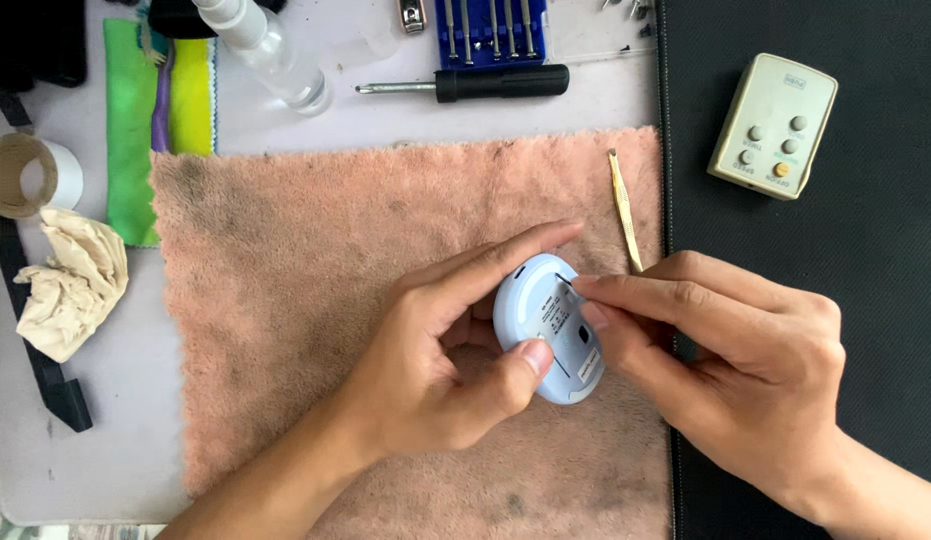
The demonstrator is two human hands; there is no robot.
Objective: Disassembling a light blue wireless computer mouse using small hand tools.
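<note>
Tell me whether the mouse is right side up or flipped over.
Flipped over: the mouse shows its labelled underside, held between the left hand and right hand.

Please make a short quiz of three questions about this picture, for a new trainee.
1. True or false: the left hand holds the pale blue computer mouse underside up.
2. What lies under the mouse? A) pink cloth B) black mat C) green cloth
3. Which thin tool lies on the pink cloth beside the right hand?

Key: 1 true; 2 A; 3 the tweezers.
</note>
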